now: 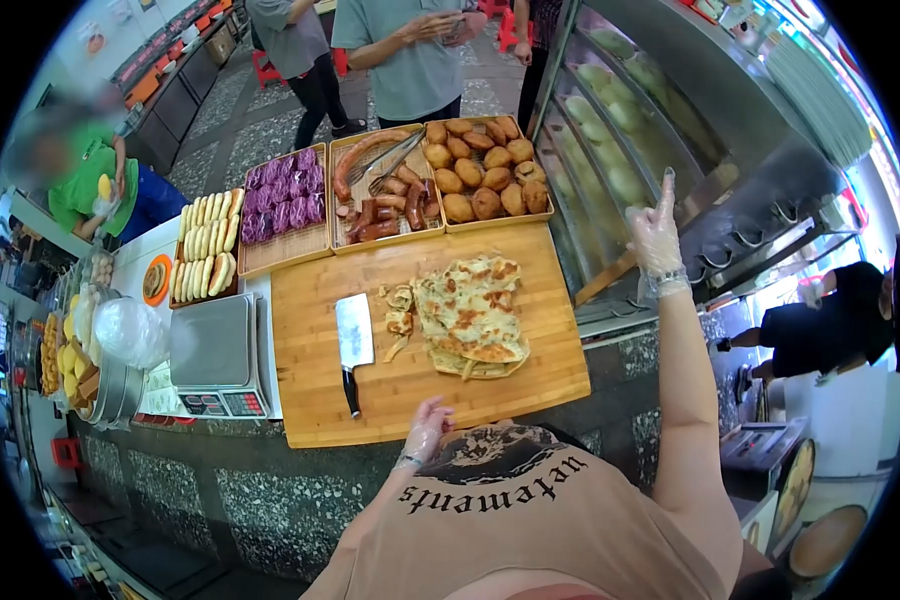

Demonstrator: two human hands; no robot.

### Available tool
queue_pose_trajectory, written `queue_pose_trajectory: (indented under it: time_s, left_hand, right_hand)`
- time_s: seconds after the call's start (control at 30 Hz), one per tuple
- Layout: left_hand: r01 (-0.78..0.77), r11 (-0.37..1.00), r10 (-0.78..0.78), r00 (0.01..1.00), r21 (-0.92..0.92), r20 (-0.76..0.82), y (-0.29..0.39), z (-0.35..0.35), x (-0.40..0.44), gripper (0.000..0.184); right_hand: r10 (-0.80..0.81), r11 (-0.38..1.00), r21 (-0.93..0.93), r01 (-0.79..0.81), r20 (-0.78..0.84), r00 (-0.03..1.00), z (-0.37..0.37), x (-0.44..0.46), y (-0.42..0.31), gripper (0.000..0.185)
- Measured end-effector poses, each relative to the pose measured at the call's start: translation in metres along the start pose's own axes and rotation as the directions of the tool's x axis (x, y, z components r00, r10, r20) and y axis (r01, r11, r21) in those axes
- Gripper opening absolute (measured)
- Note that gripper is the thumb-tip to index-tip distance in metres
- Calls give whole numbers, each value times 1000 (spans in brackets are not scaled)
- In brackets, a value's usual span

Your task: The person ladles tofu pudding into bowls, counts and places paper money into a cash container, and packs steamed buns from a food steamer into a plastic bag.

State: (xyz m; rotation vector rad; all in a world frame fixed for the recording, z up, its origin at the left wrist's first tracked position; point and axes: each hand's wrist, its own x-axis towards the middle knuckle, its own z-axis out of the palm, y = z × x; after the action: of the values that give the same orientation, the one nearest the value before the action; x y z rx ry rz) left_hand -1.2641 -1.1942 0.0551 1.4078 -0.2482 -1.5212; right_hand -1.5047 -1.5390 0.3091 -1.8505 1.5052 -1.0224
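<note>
My right hand (657,240), in a clear plastic glove, is raised to the right of the board beside the glass-fronted cabinet (610,120). Its index finger points out, the other fingers look bent, and nothing is in it. My left hand (428,428), also gloved, hovers near my body at the board's front edge, with fingers loosely bent and apart, apparently empty. On the wooden cutting board (330,275) lies a browned flatbread (470,315), with small cut pieces (398,312) at its left. Left of those rests a cleaver (354,335), handle towards me.
Behind the board stand trays of purple shredded food (285,195), sausages (385,190) with tongs (398,160), and browned round pastries (485,165). Pale buns (208,245) and a scale (215,345) stand left. People (400,60) stand beyond; one in green (100,180) is at left.
</note>
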Motion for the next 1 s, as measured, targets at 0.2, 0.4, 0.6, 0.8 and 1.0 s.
queue_pose_trajectory:
  time_s: [0.2, 0.4, 0.6, 0.8, 1.0]
  left_hand:
    - [-7, 1000, 7, 1000, -14, -11, -1, 3, -3, 34]
    - [-18, 1000, 19, 1000, 23, -23, -6, 1, 0, 33]
    - [-15, 1000, 15, 998, -1, -57, 5, 6, -8, 32]
    - [-11, 999, 13, 999, 49, -45, 1, 11, -7, 32]
    - [-5, 997, 8, 999, 80, -43, -9, 21, -3, 33]
  right_hand:
    - [66, 996, 68, -66, 9, 998, -3, -8, -8, 89]
    - [-289, 947, -169, 272, -80, 954, -33, -17, -13, 47]
    - [-662, 740, -421, 525, -318, 678, -193, 27, -50, 16]
    - [-813, -216, -974, -71, 139, 566, -434, 210, -86, 46]
    - [-421, 30, -999, -40, -48, 906, -456, 249, -62, 43]
